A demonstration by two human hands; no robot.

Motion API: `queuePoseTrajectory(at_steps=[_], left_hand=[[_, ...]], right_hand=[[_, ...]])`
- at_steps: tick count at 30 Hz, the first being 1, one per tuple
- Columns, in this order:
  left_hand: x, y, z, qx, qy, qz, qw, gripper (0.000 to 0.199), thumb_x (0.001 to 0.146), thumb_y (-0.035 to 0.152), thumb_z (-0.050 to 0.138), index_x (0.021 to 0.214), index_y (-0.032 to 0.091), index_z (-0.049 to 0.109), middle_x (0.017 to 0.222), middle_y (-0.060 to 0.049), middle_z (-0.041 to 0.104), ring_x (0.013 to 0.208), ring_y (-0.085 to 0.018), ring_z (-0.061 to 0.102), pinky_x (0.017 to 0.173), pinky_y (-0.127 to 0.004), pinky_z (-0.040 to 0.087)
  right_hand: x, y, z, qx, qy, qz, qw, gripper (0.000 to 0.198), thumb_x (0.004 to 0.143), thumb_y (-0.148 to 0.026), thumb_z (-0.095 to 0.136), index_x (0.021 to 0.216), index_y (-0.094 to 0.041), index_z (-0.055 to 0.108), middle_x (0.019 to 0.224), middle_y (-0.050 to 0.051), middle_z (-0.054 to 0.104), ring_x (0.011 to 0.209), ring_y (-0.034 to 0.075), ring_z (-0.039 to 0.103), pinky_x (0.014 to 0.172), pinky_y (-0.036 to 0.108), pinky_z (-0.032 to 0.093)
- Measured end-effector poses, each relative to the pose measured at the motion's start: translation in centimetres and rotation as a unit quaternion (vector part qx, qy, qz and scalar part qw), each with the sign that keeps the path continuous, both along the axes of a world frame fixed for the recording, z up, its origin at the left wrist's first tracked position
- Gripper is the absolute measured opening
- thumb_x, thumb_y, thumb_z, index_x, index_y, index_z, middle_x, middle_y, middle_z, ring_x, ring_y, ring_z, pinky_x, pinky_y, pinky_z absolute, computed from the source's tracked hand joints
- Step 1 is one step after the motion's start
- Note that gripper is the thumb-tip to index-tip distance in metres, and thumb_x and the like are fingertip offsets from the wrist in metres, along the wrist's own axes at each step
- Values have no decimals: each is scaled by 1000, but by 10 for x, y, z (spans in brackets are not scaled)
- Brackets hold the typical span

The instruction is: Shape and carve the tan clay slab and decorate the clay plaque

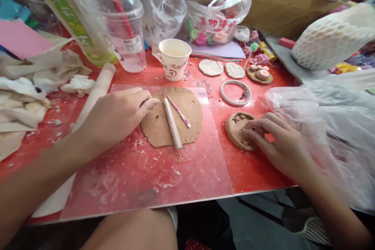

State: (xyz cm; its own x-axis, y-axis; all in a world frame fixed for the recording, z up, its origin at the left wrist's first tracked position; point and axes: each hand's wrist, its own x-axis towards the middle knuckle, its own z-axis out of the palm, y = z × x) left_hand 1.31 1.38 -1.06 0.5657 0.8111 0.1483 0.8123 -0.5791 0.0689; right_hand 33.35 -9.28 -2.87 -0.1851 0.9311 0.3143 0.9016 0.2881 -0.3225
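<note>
My left hand (pixel 124 113) is closed with curled fingers beside the left edge of a flat brown clay slab (pixel 152 129); anything inside it is hidden. On the slab lie a whitish clay-smeared rod (pixel 172 123) and a thin pink-and-white stick tool (pixel 178 111). A clear plastic sheet (pixel 187 179) is under the slab. To the right, my right hand (pixel 277 136) has thumb and forefinger pinched together over a small round clay dish (pixel 231 129). Small clay bits (pixel 240 118) lie inside its raised rim. What the fingertips hold, if anything, is too small to make out.
A white ring (pixel 224 93), pale clay discs (pixel 211 67) and a decorated clay piece (pixel 260 75) sit behind the dish. A paper cup (pixel 172 64) and plastic cup (pixel 131 54) stand farther back. A rolling pin (pixel 95 91) lies left; plastic bags (pixel 331 121) lie right.
</note>
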Motion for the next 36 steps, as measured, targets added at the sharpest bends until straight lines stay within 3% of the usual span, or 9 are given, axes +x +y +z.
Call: queuePoseTrajectory(at_steps=[10,27,36], left_hand=[[0,4,2,-28,66,2,997,39,91,41,16,78,20,46,80,-7,56,83,-25,57,76,-39,43],[-1,5,-1,-22,27,-1,999,36,89,42,23,74,21,48,75,-7,54,78,-24,56,73,-38,42],[-2,4,-1,-20,84,-10,996,39,93,42,17,79,20,46,81,-7,56,82,-23,55,76,-38,43]], right_hand=[[-4,-3,-1,2,-13,20,1000,5,87,-19,54,82,-20,54,79,3,54,73,15,49,62,30,40],[-10,1,2,7,-38,41,998,4,86,-19,54,82,-19,55,76,4,52,71,16,48,59,30,39],[-9,1,4,2,-35,36,999,3,85,-21,55,83,-20,55,74,3,50,70,16,48,58,31,38]])
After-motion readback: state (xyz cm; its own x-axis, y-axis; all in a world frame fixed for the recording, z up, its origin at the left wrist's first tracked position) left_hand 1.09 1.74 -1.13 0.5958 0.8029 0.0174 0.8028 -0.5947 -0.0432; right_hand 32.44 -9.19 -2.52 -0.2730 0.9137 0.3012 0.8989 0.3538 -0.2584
